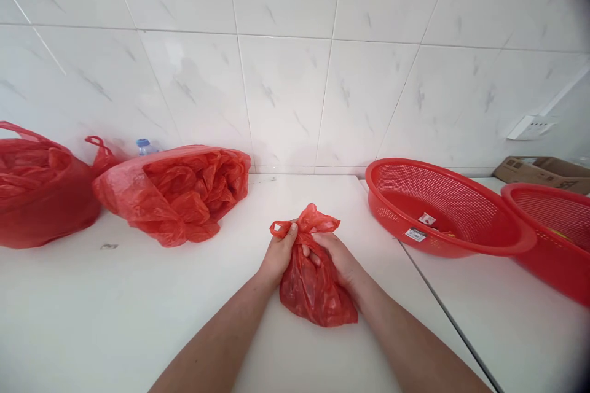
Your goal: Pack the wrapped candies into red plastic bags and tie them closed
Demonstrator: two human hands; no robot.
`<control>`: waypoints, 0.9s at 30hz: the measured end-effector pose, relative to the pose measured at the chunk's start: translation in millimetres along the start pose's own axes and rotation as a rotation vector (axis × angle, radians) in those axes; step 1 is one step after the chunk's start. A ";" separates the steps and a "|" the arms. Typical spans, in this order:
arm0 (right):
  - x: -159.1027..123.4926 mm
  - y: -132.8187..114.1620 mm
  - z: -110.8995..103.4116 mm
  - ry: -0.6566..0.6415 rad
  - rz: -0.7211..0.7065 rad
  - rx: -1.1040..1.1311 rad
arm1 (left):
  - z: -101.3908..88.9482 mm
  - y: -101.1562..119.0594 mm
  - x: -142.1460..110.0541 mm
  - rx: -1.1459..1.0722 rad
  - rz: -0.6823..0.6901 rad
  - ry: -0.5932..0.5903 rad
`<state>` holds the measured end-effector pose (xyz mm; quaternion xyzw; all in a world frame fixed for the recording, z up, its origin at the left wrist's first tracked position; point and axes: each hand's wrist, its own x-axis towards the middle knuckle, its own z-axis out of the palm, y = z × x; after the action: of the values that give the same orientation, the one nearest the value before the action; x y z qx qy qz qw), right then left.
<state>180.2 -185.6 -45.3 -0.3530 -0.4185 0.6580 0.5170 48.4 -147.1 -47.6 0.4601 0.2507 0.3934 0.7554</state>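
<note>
Bag (pixel 318 291): neck points away from us, long axis leaning slightly left; lies left of labelled basket (pixel 445 247)
Plastic: crinkled, translucent red
Grip: our left hand (pixel 279 253) and right hand (pixel 338 255) grasp its neck

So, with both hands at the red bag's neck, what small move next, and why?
Perhaps a gentle pull to tighten the neck: the left hand and right hand both grip the small red bag there, a loop sticks out at the left, and the hands hide whether it is knotted.
</note>
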 end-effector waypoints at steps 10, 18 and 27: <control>2.0 -3.0 -4.8 -0.122 0.018 0.273 | -13.5 -2.3 8.8 -0.156 -0.019 0.126; 1.1 -5.0 -2.4 0.022 -0.034 0.007 | -16.0 -0.1 9.4 -0.202 -0.005 0.071; 8.5 9.4 -11.2 0.419 -0.181 -0.647 | -12.8 1.9 1.8 -0.194 -0.082 -0.073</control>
<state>184.9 -176.2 -58.7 -0.5861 -0.5192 0.3574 0.5091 39.3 -138.7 -51.7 0.3883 0.2023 0.3675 0.8205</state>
